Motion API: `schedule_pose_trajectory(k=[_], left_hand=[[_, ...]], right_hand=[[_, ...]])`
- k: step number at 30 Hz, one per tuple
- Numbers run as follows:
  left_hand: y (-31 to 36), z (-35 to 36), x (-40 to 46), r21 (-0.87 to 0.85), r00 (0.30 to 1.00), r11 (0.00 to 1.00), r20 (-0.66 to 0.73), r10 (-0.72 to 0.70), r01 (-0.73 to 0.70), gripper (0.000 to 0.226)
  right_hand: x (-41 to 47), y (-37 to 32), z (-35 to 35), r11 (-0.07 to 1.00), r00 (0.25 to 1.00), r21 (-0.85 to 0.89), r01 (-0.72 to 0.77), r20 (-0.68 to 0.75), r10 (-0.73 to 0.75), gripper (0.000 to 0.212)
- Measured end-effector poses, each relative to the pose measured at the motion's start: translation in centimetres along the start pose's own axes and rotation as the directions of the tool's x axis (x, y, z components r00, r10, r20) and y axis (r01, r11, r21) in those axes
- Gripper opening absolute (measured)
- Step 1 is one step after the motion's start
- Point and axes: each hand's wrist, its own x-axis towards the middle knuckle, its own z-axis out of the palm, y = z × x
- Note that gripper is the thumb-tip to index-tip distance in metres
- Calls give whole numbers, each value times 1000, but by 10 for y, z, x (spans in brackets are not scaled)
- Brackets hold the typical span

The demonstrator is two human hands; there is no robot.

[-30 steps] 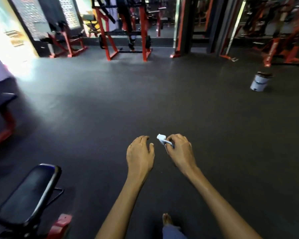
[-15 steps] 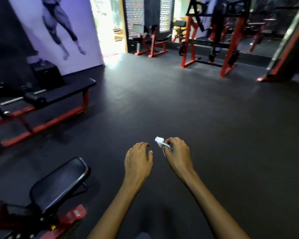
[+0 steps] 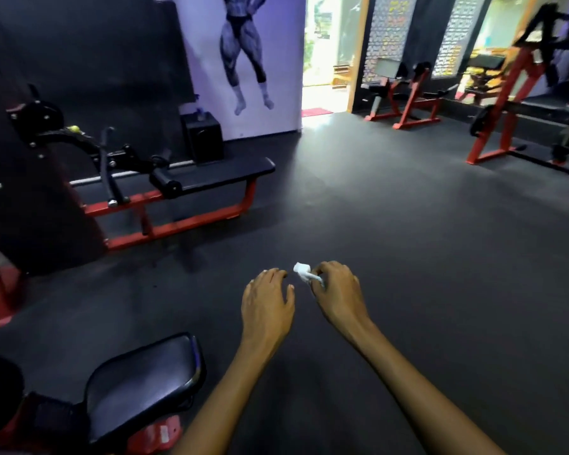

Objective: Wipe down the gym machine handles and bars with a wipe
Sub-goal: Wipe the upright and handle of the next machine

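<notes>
While both arms extend over open floor, head view: right hand [image 3: 337,292] pinches crumpled white wipe [image 3: 304,271], wad protruding toward left hand [image 3: 266,302]. Left hand empty, fingers relaxed, just beside wipe, not touching. Nearest uncleaned target, by judgement: black handle bar [image 3: 107,167] on red-framed machine [image 3: 178,205], well apart, ahead-left. Bar long axis runs steeply, near-upright. Left hand nearer to it; wipe in right.

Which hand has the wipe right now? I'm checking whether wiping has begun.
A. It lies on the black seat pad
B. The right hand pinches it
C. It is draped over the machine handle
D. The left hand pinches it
B: the right hand pinches the small white wipe in mid-air, while the left hand beside it holds nothing.
</notes>
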Motion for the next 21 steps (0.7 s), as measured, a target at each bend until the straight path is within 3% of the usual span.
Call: schedule_pose_trajectory(k=[10,21], left_hand=[[-98,-9,146,85,946,951,-157,-282,298,40],[-225,-46,304,78,707,762,-444,-550,643,38]], right_hand=[[171,-46,133,959,952,241,150,226,-206,8],[377,-164,282,794,722,445,414,371,-584,10]])
